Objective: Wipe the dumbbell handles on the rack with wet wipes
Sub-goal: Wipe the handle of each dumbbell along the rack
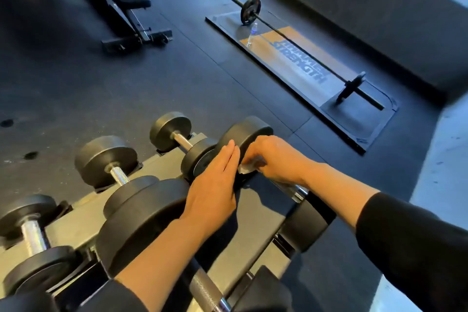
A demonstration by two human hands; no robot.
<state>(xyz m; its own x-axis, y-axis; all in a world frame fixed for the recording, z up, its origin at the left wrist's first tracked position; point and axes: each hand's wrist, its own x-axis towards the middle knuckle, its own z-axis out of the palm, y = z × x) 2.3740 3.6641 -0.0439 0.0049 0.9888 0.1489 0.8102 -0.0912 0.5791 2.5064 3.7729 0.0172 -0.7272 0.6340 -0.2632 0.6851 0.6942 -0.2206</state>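
Two hands: right hand [274, 159] fingers pinch one wet wipe [249, 167]; left hand [215, 182] fingers straight.

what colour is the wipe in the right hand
White: the wipe pokes out from under the right hand; head view, the only one.

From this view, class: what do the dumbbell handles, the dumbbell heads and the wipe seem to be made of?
Dumbbell handles: likely chromed steel; bright, mirror-like, with knurled crosshatching.
Dumbbell heads: probably rubber or urethane-coated; matte dark grey, dull sheen, rounded edges.
Wipe: seemingly thin nonwoven cloth; white, crumpled, gripped by the right hand. Dampness cannot be told.
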